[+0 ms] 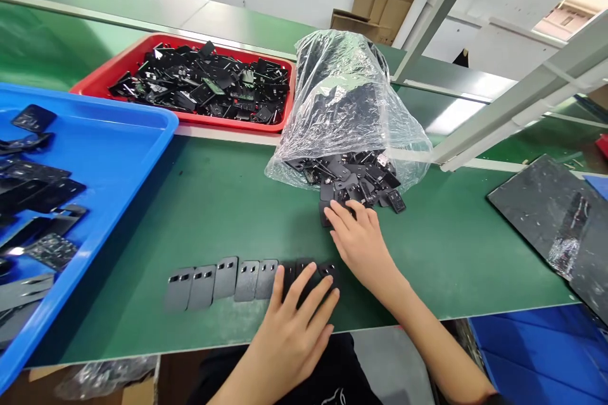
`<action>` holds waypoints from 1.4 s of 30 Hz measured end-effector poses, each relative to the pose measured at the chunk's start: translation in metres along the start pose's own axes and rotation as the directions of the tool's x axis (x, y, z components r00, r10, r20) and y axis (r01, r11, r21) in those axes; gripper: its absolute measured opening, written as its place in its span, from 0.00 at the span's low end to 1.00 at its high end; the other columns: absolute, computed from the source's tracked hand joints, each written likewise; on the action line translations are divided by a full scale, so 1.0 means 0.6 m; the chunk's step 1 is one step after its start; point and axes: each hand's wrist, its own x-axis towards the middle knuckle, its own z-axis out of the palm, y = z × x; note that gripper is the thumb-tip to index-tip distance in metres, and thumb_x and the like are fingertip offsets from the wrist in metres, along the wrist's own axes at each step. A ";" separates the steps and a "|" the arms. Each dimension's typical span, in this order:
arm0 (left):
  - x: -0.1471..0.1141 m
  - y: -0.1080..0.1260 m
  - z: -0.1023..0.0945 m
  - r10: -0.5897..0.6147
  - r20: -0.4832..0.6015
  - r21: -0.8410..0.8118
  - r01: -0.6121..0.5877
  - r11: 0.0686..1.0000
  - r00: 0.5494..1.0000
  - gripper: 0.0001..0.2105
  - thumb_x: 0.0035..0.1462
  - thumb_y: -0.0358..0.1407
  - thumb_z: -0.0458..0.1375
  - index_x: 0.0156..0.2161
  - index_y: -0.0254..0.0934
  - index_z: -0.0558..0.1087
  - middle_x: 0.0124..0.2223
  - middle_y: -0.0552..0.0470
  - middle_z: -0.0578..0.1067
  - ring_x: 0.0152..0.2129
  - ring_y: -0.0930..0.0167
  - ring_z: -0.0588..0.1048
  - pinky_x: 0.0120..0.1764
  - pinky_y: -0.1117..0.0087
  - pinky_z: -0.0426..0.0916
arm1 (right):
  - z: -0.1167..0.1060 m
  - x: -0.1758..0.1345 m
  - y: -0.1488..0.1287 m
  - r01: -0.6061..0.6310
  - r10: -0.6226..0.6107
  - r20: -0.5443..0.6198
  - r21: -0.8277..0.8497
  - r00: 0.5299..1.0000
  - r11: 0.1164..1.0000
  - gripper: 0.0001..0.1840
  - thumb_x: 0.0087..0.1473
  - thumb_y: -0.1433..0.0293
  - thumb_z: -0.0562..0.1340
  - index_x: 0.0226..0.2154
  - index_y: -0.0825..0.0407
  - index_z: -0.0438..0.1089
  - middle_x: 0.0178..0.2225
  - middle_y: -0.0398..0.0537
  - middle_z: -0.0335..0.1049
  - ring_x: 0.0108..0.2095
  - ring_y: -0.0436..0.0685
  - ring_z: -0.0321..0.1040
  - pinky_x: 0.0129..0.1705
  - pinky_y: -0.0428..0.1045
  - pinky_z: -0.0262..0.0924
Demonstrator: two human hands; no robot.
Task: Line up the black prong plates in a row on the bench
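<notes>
Several flat dark plastic covers (201,287), each with two small slots near one end, lie in a row along the front of the green table. My left hand (298,316) rests with spread fingers on the right end of this row, partly hiding the covers there. Farther back, my right hand (361,240) reaches the near edge of a heap of black plastic parts (361,177). Its fingertips touch a dark cover (325,214), and the fingers are slightly bent and apart. The heap spills from the mouth of a clear plastic bag (339,101).
A red tray (228,124) full of black parts and circuit boards stands at the back. At the left is a blue tray (118,115) with larger black pieces. A dark board (536,215) lies on the right. A white metal post (513,101) rises beside the bag.
</notes>
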 end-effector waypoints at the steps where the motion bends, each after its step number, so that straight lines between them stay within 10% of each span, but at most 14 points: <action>1: 0.003 0.004 0.003 0.016 0.017 0.018 -0.016 1.000 1.000 0.16 0.60 0.41 0.56 0.52 0.40 0.73 0.55 0.55 0.74 0.59 0.59 0.61 0.66 0.47 0.32 | 0.005 0.005 0.001 0.034 -0.034 0.021 -0.017 0.999 0.999 0.18 0.59 0.79 0.55 0.51 0.57 0.67 0.49 0.57 0.72 0.52 0.67 0.62 0.48 0.61 0.58; 7: 0.008 0.002 0.008 0.001 0.021 0.025 -0.002 1.000 1.000 0.12 0.61 0.38 0.55 0.48 0.39 0.74 0.50 0.54 0.76 0.58 0.61 0.63 0.66 0.45 0.31 | -0.009 -0.057 -0.002 0.194 -0.198 0.098 0.046 0.975 0.980 0.08 0.62 0.72 0.56 0.40 0.55 0.69 0.41 0.53 0.73 0.42 0.59 0.68 0.43 0.54 0.62; 14: 0.004 -0.010 0.011 -0.031 0.006 -0.029 0.031 0.999 1.000 0.11 0.60 0.28 0.54 0.45 0.37 0.74 0.42 0.53 0.77 0.55 0.64 0.67 0.66 0.44 0.35 | -0.026 -0.134 0.015 0.062 -0.072 0.058 0.158 0.996 0.986 0.10 0.62 0.76 0.53 0.42 0.55 0.68 0.41 0.53 0.73 0.44 0.56 0.69 0.46 0.52 0.68; 18: 0.005 -0.011 0.014 -0.046 0.016 -0.024 0.046 0.999 0.999 0.14 0.59 0.25 0.51 0.47 0.37 0.73 0.42 0.52 0.76 0.57 0.63 0.66 0.66 0.43 0.37 | -0.023 -0.121 0.016 0.171 -0.201 0.074 0.292 0.977 0.941 0.17 0.59 0.81 0.52 0.45 0.51 0.69 0.53 0.51 0.69 0.58 0.58 0.59 0.52 0.56 0.66; 30: 0.014 0.000 0.010 -0.061 0.033 0.043 0.060 0.997 0.998 0.15 0.58 0.27 0.53 0.48 0.39 0.73 0.47 0.52 0.76 0.57 0.61 0.64 0.65 0.42 0.33 | -0.014 -0.100 0.007 0.192 -0.203 0.011 0.280 0.979 0.940 0.19 0.58 0.83 0.49 0.41 0.52 0.70 0.51 0.49 0.69 0.50 0.53 0.65 0.50 0.49 0.67; 37: 0.021 0.009 0.004 -0.008 0.077 0.044 0.005 0.999 0.997 0.11 0.60 0.33 0.55 0.47 0.40 0.75 0.48 0.54 0.77 0.57 0.60 0.65 0.65 0.42 0.30 | 0.003 -0.010 0.056 0.030 -0.025 -0.099 0.051 0.995 0.998 0.11 0.61 0.74 0.56 0.44 0.57 0.70 0.38 0.56 0.69 0.39 0.59 0.64 0.38 0.54 0.61; 42: 0.019 0.004 0.002 -0.085 0.045 0.023 0.084 0.996 0.995 0.10 0.61 0.34 0.54 0.45 0.41 0.75 0.48 0.55 0.77 0.57 0.62 0.66 0.65 0.44 0.33 | -0.011 -0.056 0.038 0.128 -0.127 -0.114 0.006 0.985 0.992 0.11 0.61 0.77 0.55 0.43 0.55 0.70 0.31 0.50 0.69 0.34 0.56 0.63 0.35 0.52 0.58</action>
